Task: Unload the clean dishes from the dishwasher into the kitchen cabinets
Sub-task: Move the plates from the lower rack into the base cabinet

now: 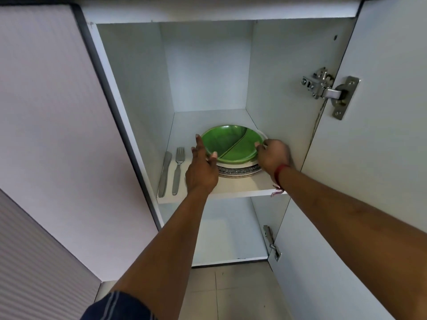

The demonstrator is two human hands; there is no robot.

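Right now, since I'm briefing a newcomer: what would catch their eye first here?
The green divided plate tops a stack of plates on the cabinet shelf. The left hand touches its left rim; the right hand pinches its right edge. A knife and fork lie left of the stack.

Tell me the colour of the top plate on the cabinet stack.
Green; the top plate shows best in the head view.

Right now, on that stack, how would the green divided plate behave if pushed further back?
The green plate looks like glossy plastic, so probably stiff and light. Resting on the plate stack, it would likely slide easily. Its raised rim, which the right hand pinches, should give decent grip.
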